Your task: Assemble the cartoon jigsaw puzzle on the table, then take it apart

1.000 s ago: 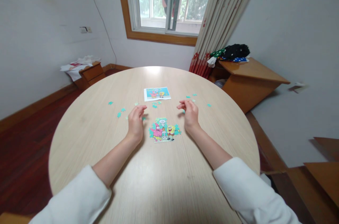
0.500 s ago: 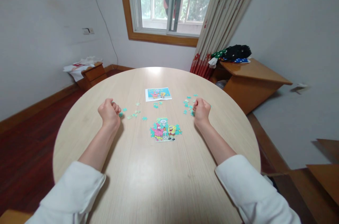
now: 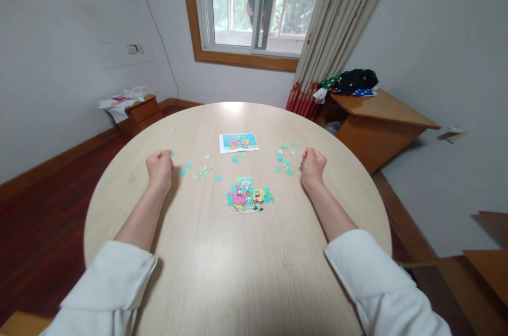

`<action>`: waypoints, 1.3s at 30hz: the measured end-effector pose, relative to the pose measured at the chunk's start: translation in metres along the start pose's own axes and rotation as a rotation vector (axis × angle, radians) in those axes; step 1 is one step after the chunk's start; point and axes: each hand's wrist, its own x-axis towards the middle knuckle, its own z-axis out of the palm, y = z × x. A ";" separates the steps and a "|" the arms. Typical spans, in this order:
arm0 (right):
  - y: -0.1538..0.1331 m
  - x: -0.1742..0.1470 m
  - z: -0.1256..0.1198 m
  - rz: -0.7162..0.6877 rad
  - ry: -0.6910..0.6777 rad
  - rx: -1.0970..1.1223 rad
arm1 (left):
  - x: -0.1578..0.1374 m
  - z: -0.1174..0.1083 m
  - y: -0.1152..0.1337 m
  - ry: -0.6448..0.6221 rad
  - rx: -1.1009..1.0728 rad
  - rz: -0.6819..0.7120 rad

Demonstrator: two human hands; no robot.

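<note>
My left hand (image 3: 159, 171) is closed in a fist at the left of the round table, with nothing visible in it. A small teal puzzle piece (image 3: 172, 155) shows right beside its knuckles. On the right, my right hand (image 3: 314, 166) is also a fist, apart from the loose teal puzzle pieces (image 3: 289, 171) to its left. Between the hands lies a partly joined jigsaw puzzle (image 3: 248, 197) with a pink, a grey-green and a yellow cartoon figure; its outline is ragged. Several loose pieces (image 3: 196, 176) lie between it and my left hand.
A printed picture sheet (image 3: 238, 143) lies beyond the puzzle, with a few pieces (image 3: 235, 159) just in front of it. The pale round table (image 3: 238, 278) fills the middle. A wooden desk (image 3: 384, 111) with cloths stands at right, a small cabinet (image 3: 143, 114) at left.
Both fists have moved slightly outward, the left one to the left and the right one to the right, uncovering pieces near them. The puzzle and picture sheet stay in place.
</note>
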 end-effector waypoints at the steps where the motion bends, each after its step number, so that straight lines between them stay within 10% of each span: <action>1: 0.000 0.000 0.000 -0.008 0.029 -0.004 | -0.002 0.001 -0.002 -0.079 0.155 0.074; 12: -0.004 -0.009 0.006 -0.021 0.003 -0.058 | -0.017 0.012 -0.025 -0.707 0.837 0.619; 39: -0.006 -0.011 0.006 -0.045 -0.060 -0.126 | -0.012 0.013 -0.025 -0.649 0.879 0.652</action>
